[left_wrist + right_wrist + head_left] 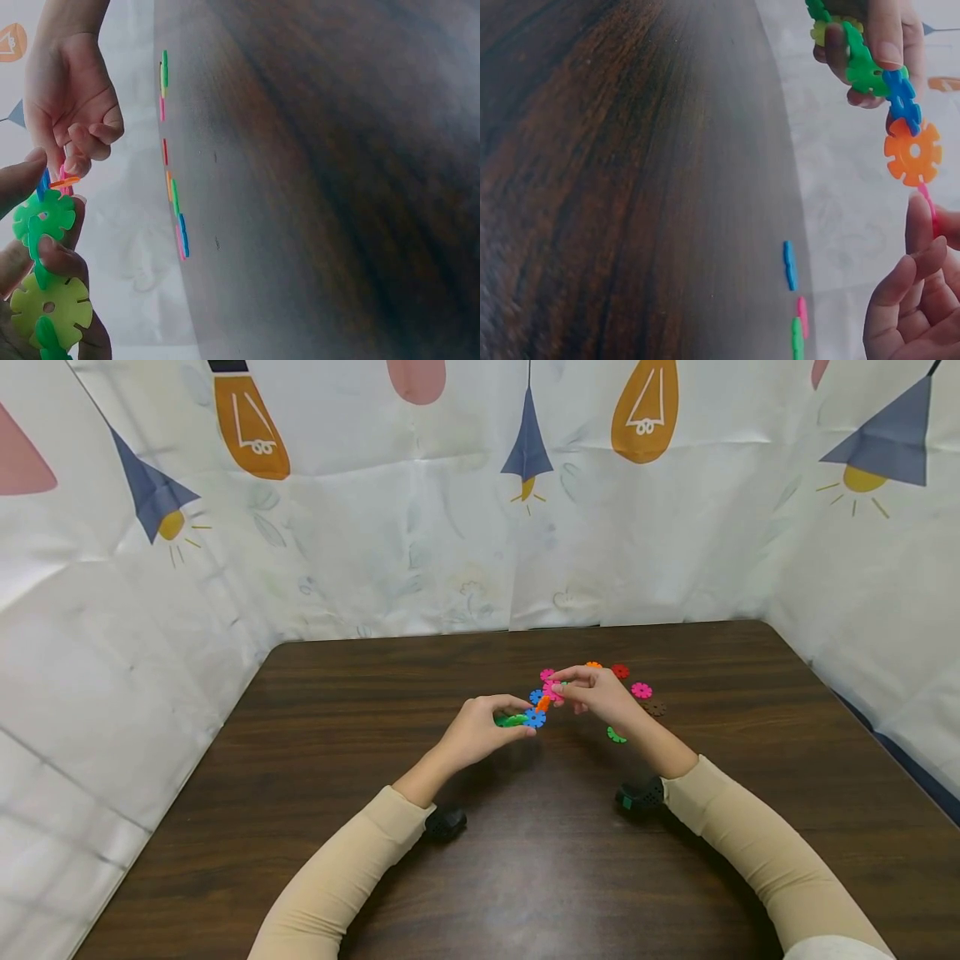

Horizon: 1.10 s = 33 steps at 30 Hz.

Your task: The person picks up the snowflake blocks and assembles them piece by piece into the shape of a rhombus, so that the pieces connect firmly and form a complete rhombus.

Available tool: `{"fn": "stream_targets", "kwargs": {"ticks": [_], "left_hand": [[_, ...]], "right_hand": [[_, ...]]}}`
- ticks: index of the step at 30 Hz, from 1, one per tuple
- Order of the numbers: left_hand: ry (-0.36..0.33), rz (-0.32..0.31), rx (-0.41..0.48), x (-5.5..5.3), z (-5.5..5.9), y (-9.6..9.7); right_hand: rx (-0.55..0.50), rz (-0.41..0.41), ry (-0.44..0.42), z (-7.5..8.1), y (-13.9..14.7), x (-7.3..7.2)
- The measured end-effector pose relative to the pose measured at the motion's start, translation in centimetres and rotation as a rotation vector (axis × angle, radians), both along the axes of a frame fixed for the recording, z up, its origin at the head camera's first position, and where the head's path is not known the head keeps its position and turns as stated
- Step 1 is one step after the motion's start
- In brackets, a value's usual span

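Note:
My left hand [480,727] grips a chain of slotted plastic snowflake discs by its green part. In the left wrist view the chain shows a yellow disc [69,298] and a green disc [64,219] among my fingers. Beyond the fingertips come a blue disc [902,97] and an orange disc [898,156], joined edge to edge. At the far end my right hand [600,695] pinches a pink disc [928,204] between thumb and fingers, its edge at a slot of the orange one. Both hands are raised over the table.
Loose discs lie on the brown table [375,693] beyond and around my right hand: red [619,671], pink [641,691], brown [655,708], green [616,736], blue [536,696] and others. A patterned white curtain [465,543] stands behind the table.

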<state>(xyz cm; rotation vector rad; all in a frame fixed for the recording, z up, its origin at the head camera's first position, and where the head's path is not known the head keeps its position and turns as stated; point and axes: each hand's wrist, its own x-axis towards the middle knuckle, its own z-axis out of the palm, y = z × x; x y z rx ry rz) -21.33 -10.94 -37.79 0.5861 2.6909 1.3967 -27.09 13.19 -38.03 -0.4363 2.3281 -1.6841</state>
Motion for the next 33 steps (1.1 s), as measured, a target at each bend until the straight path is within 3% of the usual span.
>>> {"fn": "stream_targets", "kwargs": {"ticks": [19,33], "left_hand": [[0.026,0.000,-0.022,0.1,0.3,0.2],[0.037,-0.072,-0.006,-0.1,0.3,0.2]], "right_hand": [[0.009,0.007,0.000,0.2,-0.2,0.4],[-0.044,-0.031,0.043,-0.3,-1.0,0.8]]}}
